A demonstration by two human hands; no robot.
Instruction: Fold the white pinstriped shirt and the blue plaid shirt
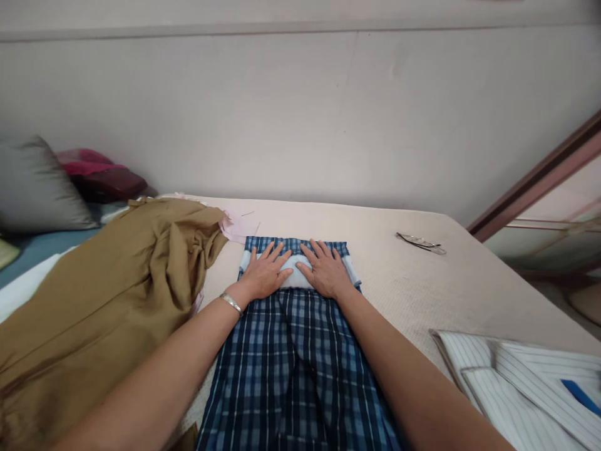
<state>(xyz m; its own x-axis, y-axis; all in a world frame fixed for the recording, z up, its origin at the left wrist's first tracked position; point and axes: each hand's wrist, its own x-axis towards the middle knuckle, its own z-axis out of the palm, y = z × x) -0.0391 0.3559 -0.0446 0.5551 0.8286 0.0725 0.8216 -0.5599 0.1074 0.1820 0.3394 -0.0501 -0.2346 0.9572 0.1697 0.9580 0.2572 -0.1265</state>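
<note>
A blue plaid garment (305,338) stretches lengthwise in front of me, its lower part running out of the bottom of the view. Across its far end lies a pale white band (297,277), with a strip of plaid beyond it. My left hand (267,270) rests flat on the band's left side, fingers spread, a silver bracelet on that wrist. My right hand (325,268) presses flat on the right side of the band, its fingers apart too. Neither hand grips the cloth; both thumbs point toward each other with a gap between them.
A brown garment (141,269) lies heaped on the left, over some pink cloth (237,225). Eyeglasses (421,243) sit on the cream bedcover (389,294) at right. A striped white garment (521,382) is at lower right. A grey pillow (40,185) stands far left.
</note>
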